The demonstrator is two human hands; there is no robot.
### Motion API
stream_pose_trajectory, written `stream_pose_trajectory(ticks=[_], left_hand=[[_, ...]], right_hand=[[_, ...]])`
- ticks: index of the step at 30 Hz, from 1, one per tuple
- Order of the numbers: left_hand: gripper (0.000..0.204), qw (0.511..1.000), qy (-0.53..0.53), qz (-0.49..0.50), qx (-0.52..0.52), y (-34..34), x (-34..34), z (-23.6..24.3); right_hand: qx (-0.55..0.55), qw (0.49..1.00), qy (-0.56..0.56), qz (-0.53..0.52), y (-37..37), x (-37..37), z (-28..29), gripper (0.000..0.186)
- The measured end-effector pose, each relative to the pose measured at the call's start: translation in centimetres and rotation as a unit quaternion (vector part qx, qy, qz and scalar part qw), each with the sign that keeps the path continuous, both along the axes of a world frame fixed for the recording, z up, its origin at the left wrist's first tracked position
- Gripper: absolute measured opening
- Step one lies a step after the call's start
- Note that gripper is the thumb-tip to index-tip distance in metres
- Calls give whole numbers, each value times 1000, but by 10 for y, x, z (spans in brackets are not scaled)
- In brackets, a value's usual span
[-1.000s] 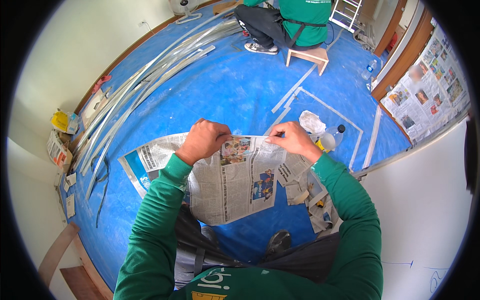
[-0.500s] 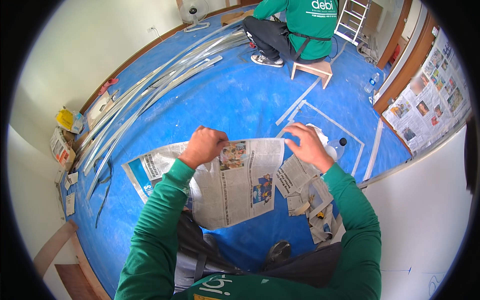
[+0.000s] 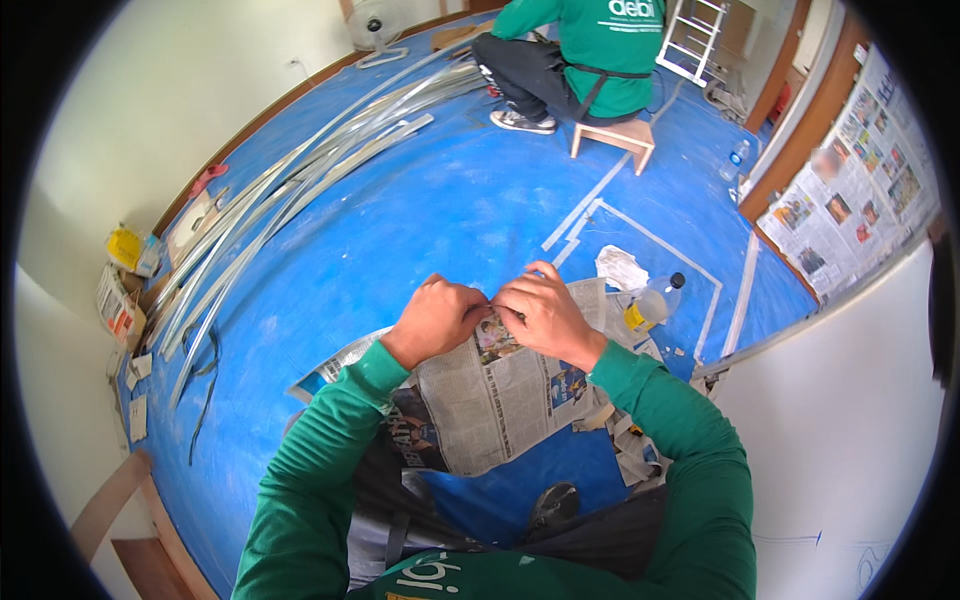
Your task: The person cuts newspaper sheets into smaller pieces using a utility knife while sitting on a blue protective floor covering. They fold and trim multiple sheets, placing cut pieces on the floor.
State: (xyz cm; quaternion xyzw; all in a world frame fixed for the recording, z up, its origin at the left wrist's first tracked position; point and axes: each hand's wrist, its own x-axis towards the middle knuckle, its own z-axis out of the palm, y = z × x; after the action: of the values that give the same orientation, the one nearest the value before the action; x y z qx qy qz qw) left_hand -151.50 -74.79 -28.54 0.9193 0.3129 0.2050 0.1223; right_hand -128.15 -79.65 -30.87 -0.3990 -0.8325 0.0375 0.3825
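Both hands pinch the top edge of a newspaper sheet (image 3: 475, 405), close beside each other near its middle. My left hand (image 3: 437, 318) has thumb and fingers pressed together on the paper. Fingertips nearly touching it, my right hand (image 3: 548, 318) grips the same edge. The sheet hangs down toward my knees, its left end bent behind my left forearm. Beyond my right wrist stands a clear bottle (image 3: 655, 305) with a black cap and some yellow on it. Newspaper scraps (image 3: 632, 440) lie under and beside my right forearm.
Blue sheeting (image 3: 400, 220) covers the floor. Long metal channels (image 3: 300, 190) lie along the left wall. Ahead, a co-worker in green (image 3: 605, 60) sits on a low wooden stool (image 3: 622, 132). A white ladder (image 3: 692, 40) stands behind. Newspaper covers a panel (image 3: 850, 190) at right; a white board (image 3: 830, 400) is nearer.
My right hand has moved left along the newspaper's top edge, from its right corner to beside my left hand. It has closed on the edge. My left hand has shifted slightly right and nearer.
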Motion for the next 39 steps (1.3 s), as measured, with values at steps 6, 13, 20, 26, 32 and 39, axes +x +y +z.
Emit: stream_pose_trajectory(ticks=[6,13,20,26,32,39], left_hand=[[8,998,-12,-10,64,-5,5,5],[8,995,8,-23,96,14,-15,20],[11,999,-38,-20,-15,29,-36,37],[11,997,-39,-54,-37,25,-25,37],[13,998,-32,-46,12,18,-20,33],[13,999,-5,-1,49,0,0,16]], right_hand=[[19,1000,-5,-14,-4,14,6,6],[49,997,-34,-57,7,71,4,7],[60,995,-35,-72,3,85,30,24],[75,993,-95,-14,6,29,42,22],[49,995,-82,-2,5,18,33,8],[43,991,-123,-32,2,9,32,9]])
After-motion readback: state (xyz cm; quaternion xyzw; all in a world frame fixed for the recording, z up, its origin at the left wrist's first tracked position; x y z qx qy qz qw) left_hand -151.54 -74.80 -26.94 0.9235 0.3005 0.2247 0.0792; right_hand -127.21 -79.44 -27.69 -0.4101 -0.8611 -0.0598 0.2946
